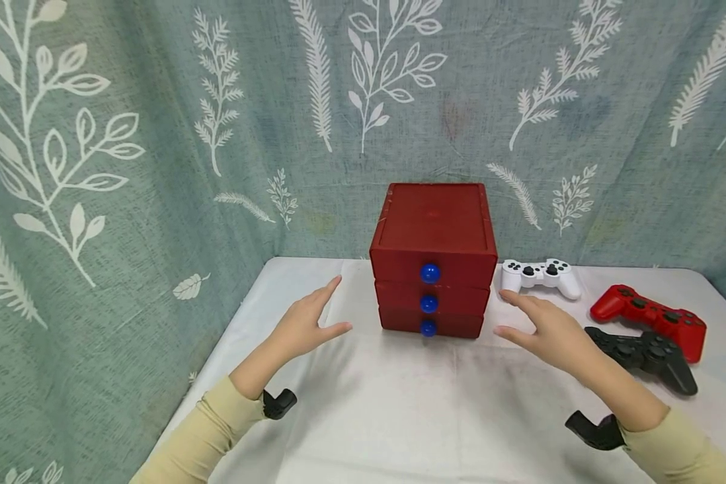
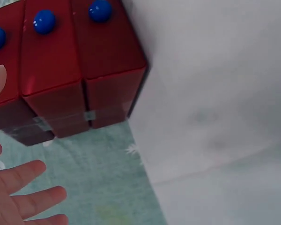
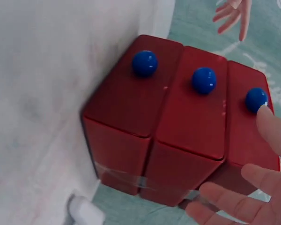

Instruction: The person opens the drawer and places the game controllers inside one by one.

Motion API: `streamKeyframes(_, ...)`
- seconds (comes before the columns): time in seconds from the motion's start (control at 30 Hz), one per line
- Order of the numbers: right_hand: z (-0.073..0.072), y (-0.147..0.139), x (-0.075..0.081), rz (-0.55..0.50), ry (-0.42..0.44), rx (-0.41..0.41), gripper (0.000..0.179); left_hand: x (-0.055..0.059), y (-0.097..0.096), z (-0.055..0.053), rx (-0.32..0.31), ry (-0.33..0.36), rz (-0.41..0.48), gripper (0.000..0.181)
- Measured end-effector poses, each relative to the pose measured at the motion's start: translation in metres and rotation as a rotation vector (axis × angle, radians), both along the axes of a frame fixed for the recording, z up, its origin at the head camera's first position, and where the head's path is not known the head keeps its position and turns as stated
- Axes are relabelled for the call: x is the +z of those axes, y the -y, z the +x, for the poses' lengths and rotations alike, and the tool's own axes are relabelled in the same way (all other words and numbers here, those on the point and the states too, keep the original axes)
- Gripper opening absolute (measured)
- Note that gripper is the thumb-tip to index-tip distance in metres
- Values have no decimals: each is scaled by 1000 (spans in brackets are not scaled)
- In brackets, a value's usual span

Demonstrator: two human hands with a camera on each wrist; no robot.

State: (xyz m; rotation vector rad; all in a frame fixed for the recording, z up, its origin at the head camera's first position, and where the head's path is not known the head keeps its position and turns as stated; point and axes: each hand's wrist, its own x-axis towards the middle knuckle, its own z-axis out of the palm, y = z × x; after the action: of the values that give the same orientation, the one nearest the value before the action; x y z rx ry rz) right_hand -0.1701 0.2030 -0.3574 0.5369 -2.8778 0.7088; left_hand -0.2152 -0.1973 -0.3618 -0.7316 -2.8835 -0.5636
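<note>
A red three-drawer box [image 1: 433,218] stands on the white-covered table, its three drawers shut. Each drawer front carries one round blue knob [image 1: 430,273]. My left hand [image 1: 301,327] hovers to the left of the box, fingers extended and thumb apart, holding nothing. On the other side, my right hand [image 1: 547,333] is held close to the box's right edge, also with straight, spread fingers and an empty palm. In the right wrist view, the right thumb overlaps the top drawer's knob [image 3: 256,99]. Strips of clear tape [image 2: 42,123] cross the box's side in the left wrist view.
Right of the box lie a white game controller [image 1: 541,277], a red controller [image 1: 647,314] and a black controller [image 1: 644,356], the black one in front of the red. A green leaf-patterned curtain [image 1: 254,121] hangs behind and to the left of the table [image 1: 369,417].
</note>
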Motion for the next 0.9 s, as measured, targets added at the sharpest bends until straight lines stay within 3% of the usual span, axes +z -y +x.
streamKeyframes(0.37,-5,7,23,-52,-2,68,66,33,-8,-8,-29,-14,-12,83)
streamKeyframes(0.67,-13,20,35,-125,34,93,65,47,-18,-18,-52,-2,-15,83)
streamKeyframes(0.9,-20,31,35,-160,7,125,61,57,-26,-27,-47,63,8,82)
